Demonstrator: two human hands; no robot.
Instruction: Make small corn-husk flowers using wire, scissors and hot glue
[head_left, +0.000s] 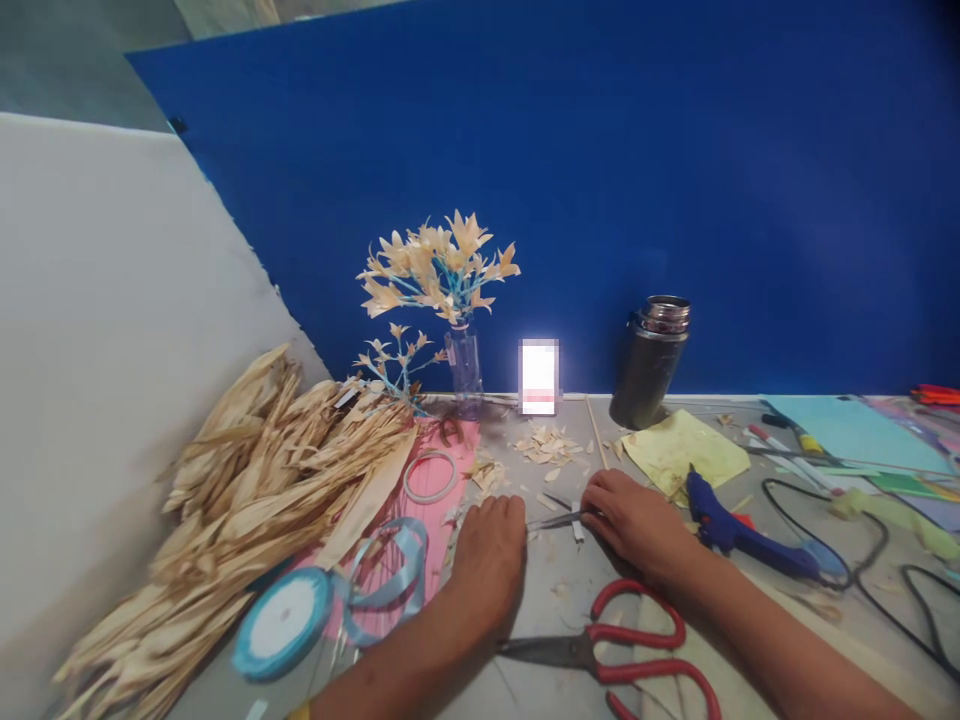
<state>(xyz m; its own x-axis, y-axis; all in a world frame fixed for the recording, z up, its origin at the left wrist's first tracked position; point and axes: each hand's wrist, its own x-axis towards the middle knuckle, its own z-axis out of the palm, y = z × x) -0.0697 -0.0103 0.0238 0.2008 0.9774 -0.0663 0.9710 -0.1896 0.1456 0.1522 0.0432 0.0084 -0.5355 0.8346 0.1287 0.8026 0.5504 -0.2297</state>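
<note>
My right hand is closed on a slim pointed metal tool; its two tips spread towards the left, and its handle end is hidden under the fingers. By those fingers, a small white strip crosses the tool. Low over the table, my left hand has its fingers curled and pressed together near the tool's tip. Whatever it pinches is hidden. Below both hands lie red-handled scissors, blades pointing left. Small cut husk-coloured pieces form a pile beyond the hands.
Dried husks and a blue ribbon spool lie left. Behind stand a clear bottle with pale flowers and a dark flask. A blue glue gun with a looping cord lies right, beside yellow paper.
</note>
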